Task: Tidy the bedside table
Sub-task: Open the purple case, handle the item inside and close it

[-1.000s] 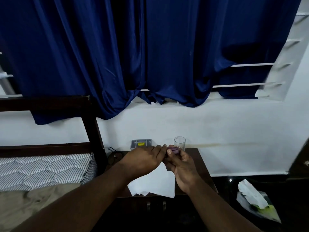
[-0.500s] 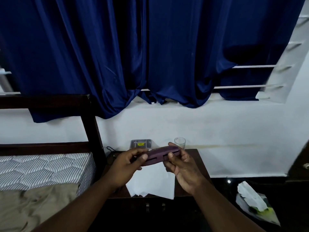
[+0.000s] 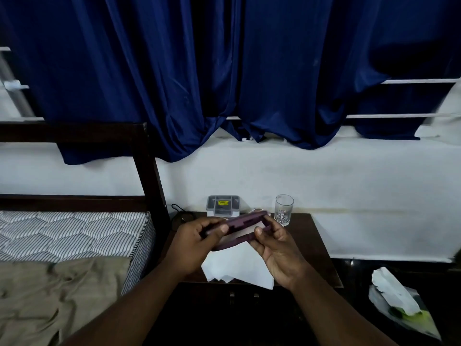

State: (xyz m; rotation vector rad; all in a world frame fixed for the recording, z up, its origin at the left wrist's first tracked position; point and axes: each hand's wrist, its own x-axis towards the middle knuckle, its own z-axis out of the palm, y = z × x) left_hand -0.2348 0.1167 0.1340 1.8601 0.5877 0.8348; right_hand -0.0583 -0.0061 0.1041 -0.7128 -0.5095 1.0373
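Both forearms reach forward, left hand (image 3: pixel 193 242) and right hand (image 3: pixel 279 250) gripping, thumbs uppermost

blue curtain (image 3: pixel 199 71) | white wall (image 3: pixel 349 186) | dark bed frame (image 3: pixel 147 166) | dim light

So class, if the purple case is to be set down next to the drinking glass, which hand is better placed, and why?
Probably the right hand: it holds the purple case at the end nearest the glass. The left hand grips the far end, towards the bed.

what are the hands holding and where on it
A purple phone case, held above the bedside table: the left hand has its left end, the right hand its right end, thumbs on the near edge.
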